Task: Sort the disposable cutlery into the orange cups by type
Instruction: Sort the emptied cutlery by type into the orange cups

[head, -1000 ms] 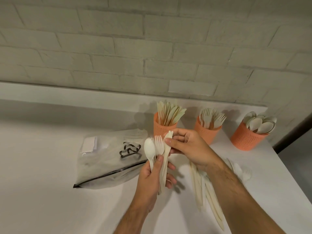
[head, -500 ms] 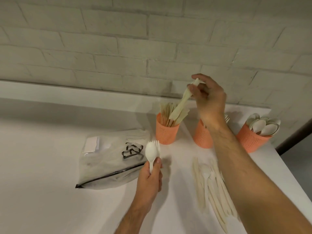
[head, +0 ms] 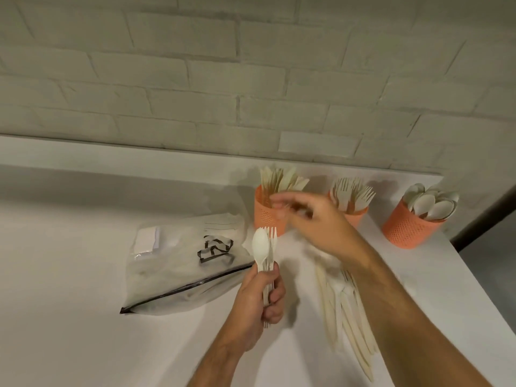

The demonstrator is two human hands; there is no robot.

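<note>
L hand [head: 258, 296] grips spoon [head: 260, 246] & fork [head: 272, 241] upright — R hand [head: 315, 223] blurred.

Dim, warm, even light; soft shadows fall behind the orange cups [head: 269, 216] on the wall. The right hand [head: 312, 219] is motion-blurred, perhaps empty; wide-angle bending curves the brick lines

Three orange cups [head: 269, 216]; one plastic bag [head: 184, 263]; two hands [head: 258, 298].

Right hand's fingertips [head: 282, 203] motion-blurred; loose cutlery pile [head: 343, 308] partly behind forearm.
</note>
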